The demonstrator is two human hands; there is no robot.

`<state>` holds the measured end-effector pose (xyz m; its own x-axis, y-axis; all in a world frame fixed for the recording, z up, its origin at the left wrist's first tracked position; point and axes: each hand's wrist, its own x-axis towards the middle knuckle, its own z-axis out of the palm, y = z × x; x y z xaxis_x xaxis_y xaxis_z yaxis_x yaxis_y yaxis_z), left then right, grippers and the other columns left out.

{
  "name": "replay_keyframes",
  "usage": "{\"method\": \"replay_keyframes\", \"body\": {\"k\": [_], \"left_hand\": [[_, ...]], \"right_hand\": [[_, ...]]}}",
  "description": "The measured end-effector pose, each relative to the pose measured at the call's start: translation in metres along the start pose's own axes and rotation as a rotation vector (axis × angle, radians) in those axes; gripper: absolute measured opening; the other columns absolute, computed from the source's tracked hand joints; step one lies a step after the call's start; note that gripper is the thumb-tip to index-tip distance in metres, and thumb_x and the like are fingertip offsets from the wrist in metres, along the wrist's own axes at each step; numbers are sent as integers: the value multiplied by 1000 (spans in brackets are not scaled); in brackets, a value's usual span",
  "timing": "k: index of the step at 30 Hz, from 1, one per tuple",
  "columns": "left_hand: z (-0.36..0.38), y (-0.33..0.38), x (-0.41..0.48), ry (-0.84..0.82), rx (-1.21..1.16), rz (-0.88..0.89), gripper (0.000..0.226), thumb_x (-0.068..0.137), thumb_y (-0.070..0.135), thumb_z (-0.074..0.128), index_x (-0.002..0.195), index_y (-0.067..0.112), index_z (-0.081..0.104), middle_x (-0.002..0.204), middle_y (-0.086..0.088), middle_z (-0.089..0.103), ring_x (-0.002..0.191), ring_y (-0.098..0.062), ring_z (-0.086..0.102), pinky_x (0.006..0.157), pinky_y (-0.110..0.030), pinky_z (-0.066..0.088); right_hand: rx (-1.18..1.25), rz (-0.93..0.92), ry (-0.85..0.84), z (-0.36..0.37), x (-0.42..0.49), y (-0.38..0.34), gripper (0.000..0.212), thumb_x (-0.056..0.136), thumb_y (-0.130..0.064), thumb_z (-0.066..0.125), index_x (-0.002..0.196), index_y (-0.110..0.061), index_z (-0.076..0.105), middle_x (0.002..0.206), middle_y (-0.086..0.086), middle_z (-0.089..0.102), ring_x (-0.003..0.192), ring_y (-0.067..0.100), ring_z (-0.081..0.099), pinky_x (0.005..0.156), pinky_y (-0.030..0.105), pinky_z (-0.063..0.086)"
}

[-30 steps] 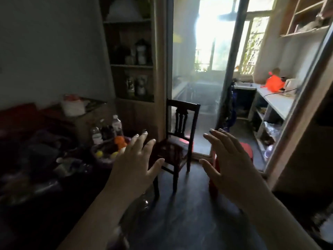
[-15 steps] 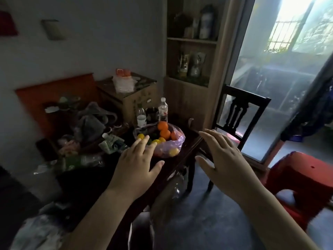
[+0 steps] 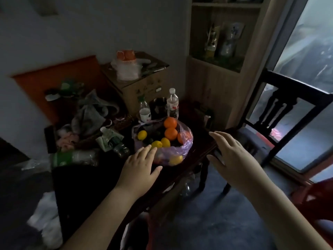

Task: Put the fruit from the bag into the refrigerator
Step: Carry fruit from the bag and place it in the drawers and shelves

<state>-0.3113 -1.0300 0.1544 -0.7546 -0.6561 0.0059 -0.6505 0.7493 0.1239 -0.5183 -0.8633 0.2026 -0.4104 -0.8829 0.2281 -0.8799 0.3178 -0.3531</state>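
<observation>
Your view has swung from the doorway down to the dark table [image 3: 201, 143], so the fruit bag [image 3: 163, 141] (oranges and lemons showing) now sits just beyond your left hand [image 3: 139, 167] and left of your right hand [image 3: 232, 156], both spread wide and empty, ready to reach in.

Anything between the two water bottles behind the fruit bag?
Yes. In the head view, a dark container stands between the left bottle and the right bottle, just behind the fruit bag. Too dim to identify it.
</observation>
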Motion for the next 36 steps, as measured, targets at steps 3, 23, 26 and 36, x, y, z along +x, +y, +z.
{"method": "replay_keyframes", "body": {"k": [3,23,26,36], "left_hand": [[10,-3,14,-8,-16,-57,86,75,65,3,149,23,16,157,3,15,144,-14,12,114,-35,18],[124,-83,199,-157,-269,-178,53,93,33,50,142,20,36,146,-1,37,133,-22,35,104,-32,31],[143,-92,213,-214,-269,-183,56,93,33,49,145,23,30,150,1,31,135,-20,30,106,-31,29],[166,-106,238,-275,-313,-49,59,81,19,64,137,22,44,140,1,41,132,-21,33,98,-41,43]], "right_hand": [[28,-56,-90,25,28,3,66,88,-35,60,145,-18,32,147,2,36,133,22,38,104,29,35],[-85,-132,-549,182,259,42,71,85,-29,63,145,-23,25,149,-1,26,136,22,27,105,33,34],[-122,-137,-628,216,278,46,71,85,-23,62,145,-23,23,151,1,20,137,26,26,104,37,36],[-173,-107,-733,278,297,70,85,81,-9,62,149,-26,14,154,4,11,140,27,15,93,39,45]]}}
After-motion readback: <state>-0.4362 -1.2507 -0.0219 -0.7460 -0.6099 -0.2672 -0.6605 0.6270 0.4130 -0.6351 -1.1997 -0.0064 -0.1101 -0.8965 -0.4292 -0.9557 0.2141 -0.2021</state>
